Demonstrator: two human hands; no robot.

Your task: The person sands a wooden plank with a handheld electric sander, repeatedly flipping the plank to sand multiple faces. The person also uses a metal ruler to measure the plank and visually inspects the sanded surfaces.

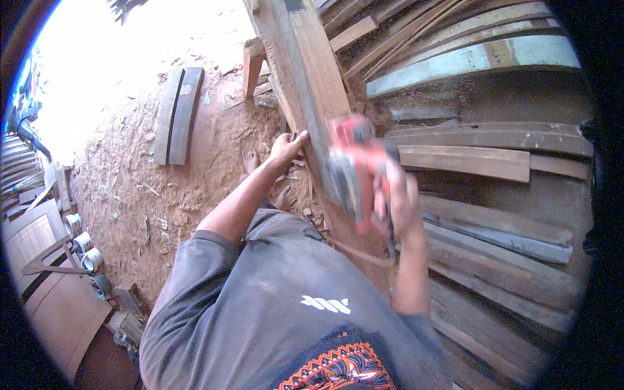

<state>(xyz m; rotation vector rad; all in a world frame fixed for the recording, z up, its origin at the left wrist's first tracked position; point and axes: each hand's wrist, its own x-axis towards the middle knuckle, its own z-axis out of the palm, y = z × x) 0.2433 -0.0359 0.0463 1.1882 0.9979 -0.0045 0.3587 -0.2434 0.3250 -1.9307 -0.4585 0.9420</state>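
Observation:
My right hand [400,198] is wrapped round the rear handle of a red power tool, which looks like an electric planer [364,156]. Motion blurs the tool, which sits over a long narrow board [300,71] on a wooden bench. At the bench's left edge, my left hand [286,148] has its fingers closed, with a small dark bit showing between them. What that bit belongs to is too small to make out. A dark cord runs down from the planer beside my right wrist.
Stacked planks [481,162] fill the right side, close to my right arm. Two short boards [177,117] lie on the dirt floor [123,175] at the left, among scattered wood chips. Several cans [83,244] stand by wooden panels [65,312] at far left. My bare feet are below the bench.

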